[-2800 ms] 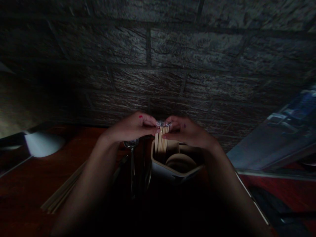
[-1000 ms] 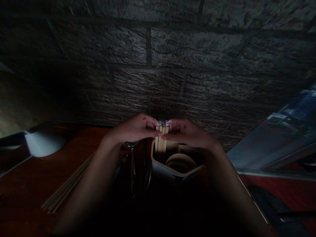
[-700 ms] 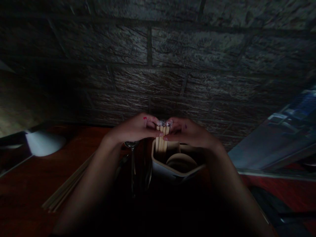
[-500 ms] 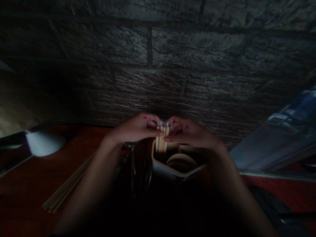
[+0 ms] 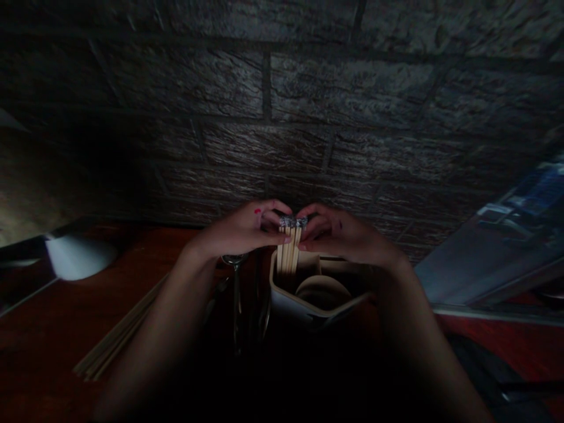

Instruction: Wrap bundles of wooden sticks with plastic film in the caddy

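A bundle of wooden sticks [image 5: 288,254] with shiny foil-like tips stands upright in the left part of a cream holder [image 5: 282,302]. My left hand [image 5: 240,230] pinches the top of the bundle from the left, thumb against the sticks. From the right, my right hand [image 5: 341,234] pinches the same tips with curled fingers. Both hands meet over the holder. A round cup-like insert [image 5: 324,292] sits inside the holder, to the right of the sticks.
A dark stone-brick wall [image 5: 282,117] rises just behind the hands. More loose wooden sticks [image 5: 112,343] lie on the reddish wooden table [image 5: 53,346] at left. A white dish [image 5: 77,257] sits far left. Metal cutlery [image 5: 235,294] stands left of the holder. A glass panel [image 5: 489,258] leans at right.
Both hands stay on the stick tips. Their fingers have shifted slightly and lifted a little around the foil ends; the bundle stays in the holder.
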{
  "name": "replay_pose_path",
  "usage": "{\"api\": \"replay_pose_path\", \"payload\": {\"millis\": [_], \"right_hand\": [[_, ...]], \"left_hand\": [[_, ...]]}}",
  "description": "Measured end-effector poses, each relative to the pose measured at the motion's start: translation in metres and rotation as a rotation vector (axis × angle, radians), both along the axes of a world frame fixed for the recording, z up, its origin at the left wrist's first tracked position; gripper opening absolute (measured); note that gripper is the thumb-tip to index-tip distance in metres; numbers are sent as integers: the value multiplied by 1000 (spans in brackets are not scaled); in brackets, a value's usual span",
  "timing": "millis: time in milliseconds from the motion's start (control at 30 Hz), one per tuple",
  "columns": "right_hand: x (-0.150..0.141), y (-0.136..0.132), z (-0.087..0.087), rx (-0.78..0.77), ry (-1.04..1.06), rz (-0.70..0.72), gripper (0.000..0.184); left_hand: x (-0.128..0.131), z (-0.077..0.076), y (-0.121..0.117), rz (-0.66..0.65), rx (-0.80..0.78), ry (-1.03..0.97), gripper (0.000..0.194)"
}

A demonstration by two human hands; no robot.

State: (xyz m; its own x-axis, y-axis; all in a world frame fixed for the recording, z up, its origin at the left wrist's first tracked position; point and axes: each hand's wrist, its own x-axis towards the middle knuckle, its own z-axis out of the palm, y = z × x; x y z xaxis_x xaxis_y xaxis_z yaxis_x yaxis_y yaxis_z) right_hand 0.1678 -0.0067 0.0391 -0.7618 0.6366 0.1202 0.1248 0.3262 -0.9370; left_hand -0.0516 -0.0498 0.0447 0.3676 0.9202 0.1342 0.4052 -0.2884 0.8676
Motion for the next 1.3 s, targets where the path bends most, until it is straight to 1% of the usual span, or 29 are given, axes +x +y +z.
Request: {"api": "replay_pose_path", "payload": {"millis": [133, 367, 567, 767, 867, 1033, 1167, 1300], "right_hand": [[1, 0, 2, 23, -10, -21, 39], [0, 2, 1, 75, -4, -51, 31], [-1, 1, 1, 113, 7, -46, 26], [-3, 0, 1, 124, 11, -52, 26], [-5, 0, -1, 97, 13, -48, 28], [-6, 1, -3, 108, 26, -45, 25], [-7, 2, -4, 71, 39, -31, 29], [-7, 0, -3, 77, 34, -22, 29]], "left_hand": [[2, -2, 1, -1, 61, 5, 41], [4, -6, 3, -6, 88, -5, 41], [5, -7, 5, 5, 110, 22, 40], [5, -7, 5, 5, 96, 2, 39], [5, -7, 5, 8, 67, -28, 38], [5, -5, 4, 17, 25, -52, 39], [4, -5, 4, 14, 37, -33, 38], [1, -6, 5, -7, 56, -32, 38]]}}
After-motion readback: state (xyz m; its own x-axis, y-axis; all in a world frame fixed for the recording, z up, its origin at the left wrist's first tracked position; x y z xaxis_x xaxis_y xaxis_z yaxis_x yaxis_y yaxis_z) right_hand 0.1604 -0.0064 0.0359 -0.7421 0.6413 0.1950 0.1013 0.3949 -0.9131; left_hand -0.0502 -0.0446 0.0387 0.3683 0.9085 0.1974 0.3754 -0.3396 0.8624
